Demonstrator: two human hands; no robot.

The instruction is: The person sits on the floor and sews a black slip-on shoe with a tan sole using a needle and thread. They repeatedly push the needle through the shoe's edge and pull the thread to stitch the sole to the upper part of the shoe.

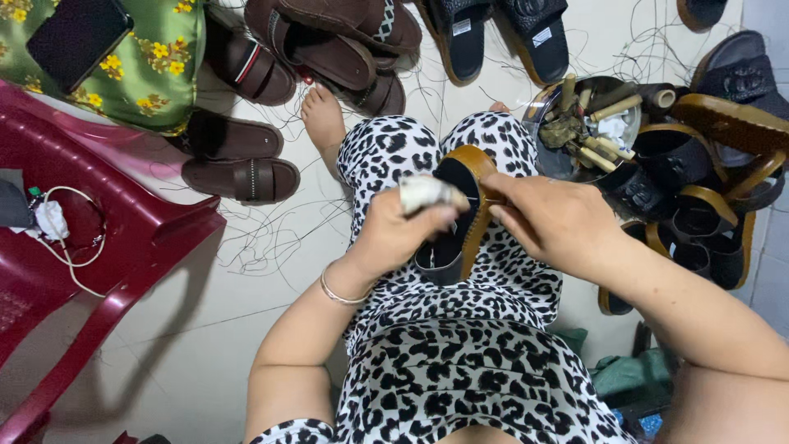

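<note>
We have a black sandal with a tan sole (457, 215) resting on our lap, propped between the knees on the leopard-print fabric. Our left hand (400, 233) is clenched around a whitish wrapped tool handle (426, 194) and presses against the sandal's side, while our right hand (552, 220) grips the sole's edge with its fingers curled over it. We judge the work goes best if the right hand keeps the sandal steady. Nearby stand a metal bowl of spools and tools (588, 123), finished sandals (707, 205), brown sandals (242, 177), loose threads (271, 238) and a red plastic chair (123, 255).
</note>
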